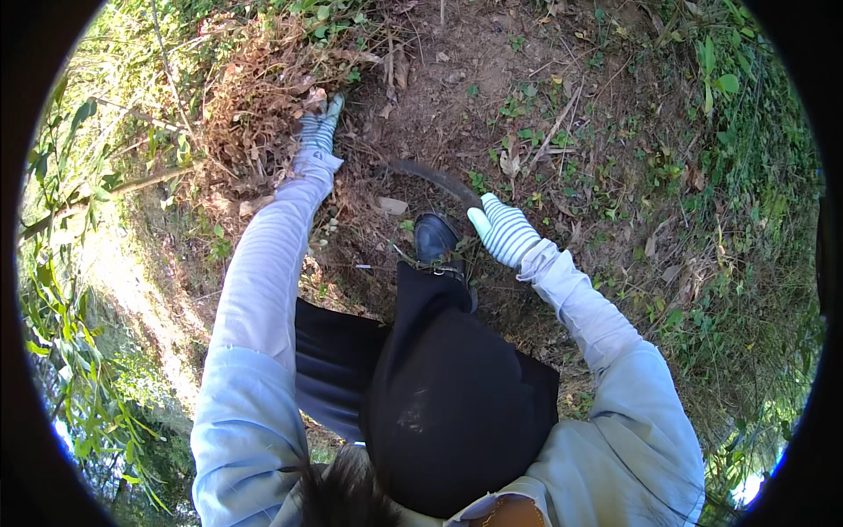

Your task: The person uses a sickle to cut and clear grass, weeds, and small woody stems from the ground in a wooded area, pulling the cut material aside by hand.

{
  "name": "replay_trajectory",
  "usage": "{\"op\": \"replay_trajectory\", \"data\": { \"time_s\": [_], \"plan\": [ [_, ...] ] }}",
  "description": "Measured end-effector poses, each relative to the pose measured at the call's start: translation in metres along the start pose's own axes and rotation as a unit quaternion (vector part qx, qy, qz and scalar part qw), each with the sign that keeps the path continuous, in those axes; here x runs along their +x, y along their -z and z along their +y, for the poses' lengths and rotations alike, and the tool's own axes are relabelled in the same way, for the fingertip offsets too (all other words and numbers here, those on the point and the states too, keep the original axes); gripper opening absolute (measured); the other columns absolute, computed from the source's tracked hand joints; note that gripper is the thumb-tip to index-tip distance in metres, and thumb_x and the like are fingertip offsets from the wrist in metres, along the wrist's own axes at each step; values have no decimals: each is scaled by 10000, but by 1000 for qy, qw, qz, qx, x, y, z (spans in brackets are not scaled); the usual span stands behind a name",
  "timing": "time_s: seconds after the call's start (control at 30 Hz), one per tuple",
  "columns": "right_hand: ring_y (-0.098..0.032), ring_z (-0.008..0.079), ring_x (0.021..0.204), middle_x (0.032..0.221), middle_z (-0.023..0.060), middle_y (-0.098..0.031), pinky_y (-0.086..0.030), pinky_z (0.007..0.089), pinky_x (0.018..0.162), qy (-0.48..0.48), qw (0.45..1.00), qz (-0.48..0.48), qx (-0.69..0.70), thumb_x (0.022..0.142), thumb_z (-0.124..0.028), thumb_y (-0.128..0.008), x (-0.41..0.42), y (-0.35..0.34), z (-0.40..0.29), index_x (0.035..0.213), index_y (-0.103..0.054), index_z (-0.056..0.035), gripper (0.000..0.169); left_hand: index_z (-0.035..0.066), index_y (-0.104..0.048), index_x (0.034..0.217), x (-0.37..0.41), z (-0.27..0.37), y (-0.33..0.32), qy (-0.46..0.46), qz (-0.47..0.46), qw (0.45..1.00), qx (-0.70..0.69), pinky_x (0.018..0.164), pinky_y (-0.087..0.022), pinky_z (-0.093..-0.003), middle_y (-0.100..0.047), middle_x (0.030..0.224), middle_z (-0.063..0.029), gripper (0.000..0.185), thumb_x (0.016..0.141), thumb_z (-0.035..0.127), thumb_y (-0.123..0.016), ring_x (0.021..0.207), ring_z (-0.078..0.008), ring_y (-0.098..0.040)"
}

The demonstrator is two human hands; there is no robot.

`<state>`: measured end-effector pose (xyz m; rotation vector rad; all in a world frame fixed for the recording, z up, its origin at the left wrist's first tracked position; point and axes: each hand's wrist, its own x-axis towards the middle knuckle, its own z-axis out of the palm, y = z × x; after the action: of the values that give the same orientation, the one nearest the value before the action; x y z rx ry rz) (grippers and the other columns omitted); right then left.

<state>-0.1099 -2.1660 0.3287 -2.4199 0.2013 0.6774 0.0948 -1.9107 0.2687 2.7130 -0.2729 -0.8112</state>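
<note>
Striped gloves cover both of my hands. My left hand (321, 128) is stretched out at the right edge of a heap of dry brown grass and leaves (247, 115), pressed against it; the heap partly hides the fingers, and whether they grip any of it cannot be told. My right hand (506, 230) is closed around the handle of a sickle, whose dark curved blade (438, 179) points left, just above the bare soil. The handle is hidden inside the glove.
My black shoe (435, 238) stands on the soil just below the blade. Thin branches (151, 179) reach in from the left. Low green weeds and dry leaves lie at the right, with a dry stalk (558, 125) among them. Dense grass (757, 171) borders the right side.
</note>
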Motion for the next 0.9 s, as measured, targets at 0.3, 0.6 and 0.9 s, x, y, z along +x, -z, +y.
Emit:
{"op": "replay_trajectory", "data": {
  "time_s": [0.3,0.6,0.9],
  "plan": [
    [-585,408,691,702,228,-589,-454,466,581,-34,992,100,68,911,-316,-433,109,7,-68,975,-488,9,336,70,-604,1090,67,-36,9,116,-162,939,281,851,-477,-419,-572,1175,-116,454,776,397,-625,1043,-281,-573],
    [-587,427,736,765,258,-598,-454,470,597,-78,985,81,133,905,-299,-433,117,-49,-66,979,-484,37,348,54,-597,1091,6,34,58,57,-126,935,327,862,-481,-400,-572,1161,-132,396,792,312,-625,1046,-304,-565],
    [-578,435,697,698,267,-577,-446,498,588,-44,992,22,118,891,-307,-446,16,-52,-40,978,-473,13,333,31,-587,1040,-57,-11,62,13,-156,908,388,877,-463,-374,-568,1141,-154,254,840,74,-438,1068,-288,-547]
  ]
}}
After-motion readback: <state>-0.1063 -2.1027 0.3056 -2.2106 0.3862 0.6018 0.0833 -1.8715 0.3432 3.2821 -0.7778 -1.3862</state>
